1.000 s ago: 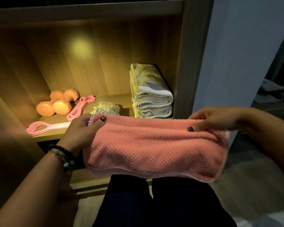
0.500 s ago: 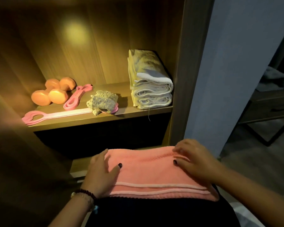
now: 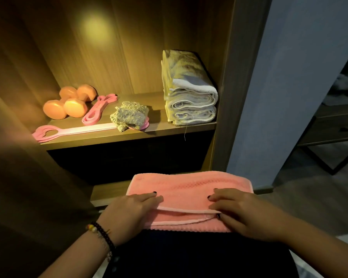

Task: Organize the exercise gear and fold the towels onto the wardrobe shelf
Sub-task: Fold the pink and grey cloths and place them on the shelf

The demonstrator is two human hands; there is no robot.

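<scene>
A folded pink towel (image 3: 189, 189) lies across my lap in front of the wardrobe. My left hand (image 3: 132, 214) holds the near edge of its top layer at the left. At the right, my right hand (image 3: 244, 214) pinches the same edge, thumb tucked under it. That layer is lifted slightly off the one below. On the lit shelf (image 3: 169, 130) stand two orange dumbbells (image 3: 68, 102), a coiled pink resistance band (image 3: 98, 109), a long flat pink band (image 3: 72, 130), a crumpled beige cloth (image 3: 130, 115) and a stack of folded pale towels (image 3: 189, 93) at the right.
The wardrobe's side panel (image 3: 227, 97) rises right of the towel stack, with a grey-blue wall (image 3: 279, 97) beyond it. A dark compartment (image 3: 129, 157) opens below the shelf. A low dark table (image 3: 333, 133) stands at the far right.
The towel came down from mid-air onto my lap. Both hands then slid from its top to the near edge and lifted the upper layer a little.
</scene>
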